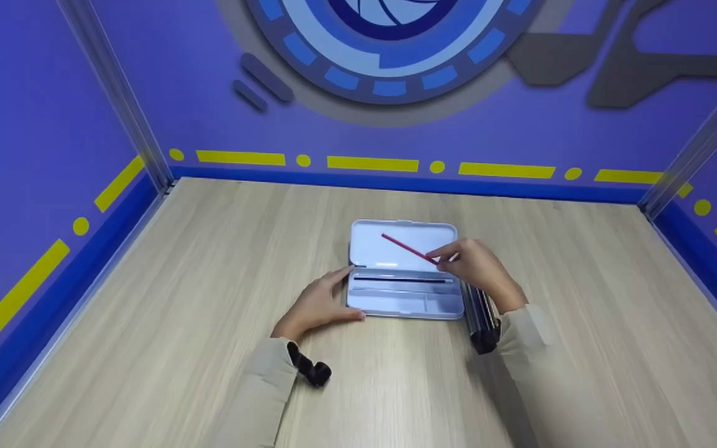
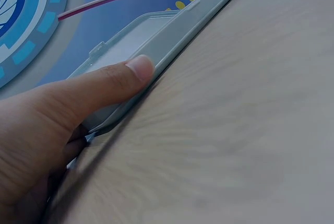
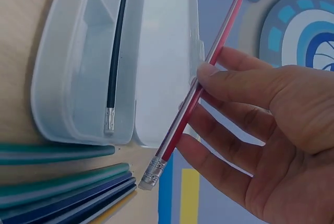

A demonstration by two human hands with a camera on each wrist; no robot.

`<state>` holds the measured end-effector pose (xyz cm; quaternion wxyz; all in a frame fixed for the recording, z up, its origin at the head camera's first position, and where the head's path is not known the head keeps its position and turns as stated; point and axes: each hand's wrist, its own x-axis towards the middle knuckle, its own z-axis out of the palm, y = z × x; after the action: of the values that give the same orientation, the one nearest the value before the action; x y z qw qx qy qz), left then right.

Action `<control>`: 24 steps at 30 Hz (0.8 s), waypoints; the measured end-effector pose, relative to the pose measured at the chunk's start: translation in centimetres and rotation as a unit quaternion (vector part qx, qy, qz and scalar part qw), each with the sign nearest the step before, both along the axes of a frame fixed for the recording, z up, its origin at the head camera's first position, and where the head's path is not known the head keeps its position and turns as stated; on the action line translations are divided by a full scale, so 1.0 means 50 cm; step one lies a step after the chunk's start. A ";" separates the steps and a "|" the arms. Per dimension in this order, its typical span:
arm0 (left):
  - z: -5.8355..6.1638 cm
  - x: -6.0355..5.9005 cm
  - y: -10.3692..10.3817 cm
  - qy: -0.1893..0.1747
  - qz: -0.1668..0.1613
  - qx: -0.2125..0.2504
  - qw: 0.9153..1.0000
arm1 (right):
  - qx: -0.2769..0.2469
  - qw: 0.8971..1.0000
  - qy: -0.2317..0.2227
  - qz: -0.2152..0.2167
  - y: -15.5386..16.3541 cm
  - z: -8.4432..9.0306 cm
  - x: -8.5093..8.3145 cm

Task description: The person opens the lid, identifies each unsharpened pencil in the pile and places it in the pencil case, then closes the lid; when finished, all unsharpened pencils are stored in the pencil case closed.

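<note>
A white pencil case lies on the table with its lid swung back. One dark pencil with a metal-banded eraser end rests in its long compartment. My left hand holds the case at its left end; the thumb presses the front wall, and the other fingers are mostly hidden behind it in the left wrist view. Above the case's right side, my right hand pinches a red pencil between thumb and fingers. The pencil slants over the lid, eraser end toward the table's right.
Several dark, green and yellow pencils lie in a bundle beside the case's right end, partly under the right forearm. Wood-grain tabletop surrounds the case. Blue printed panels stand along the back and both sides.
</note>
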<state>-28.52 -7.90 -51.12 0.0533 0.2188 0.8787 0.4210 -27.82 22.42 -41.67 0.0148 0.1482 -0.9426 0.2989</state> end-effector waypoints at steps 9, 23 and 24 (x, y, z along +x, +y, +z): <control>0.000 -0.002 0.000 0.002 0.000 0.001 1.000 | 0.026 0.999 -0.038 0.000 -0.041 0.002 -0.006; 0.001 -0.001 0.000 -0.004 0.001 0.002 1.000 | 0.052 0.997 -0.054 0.027 -0.074 -0.016 -0.012; 0.001 0.000 0.000 -0.002 0.001 0.002 1.000 | 0.051 0.997 -0.054 0.029 -0.074 -0.016 -0.011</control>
<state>-28.53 -7.93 -51.05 0.0547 0.2174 0.8778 0.4234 -28.38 18.74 -42.48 -0.0522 0.1596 -0.9514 0.2582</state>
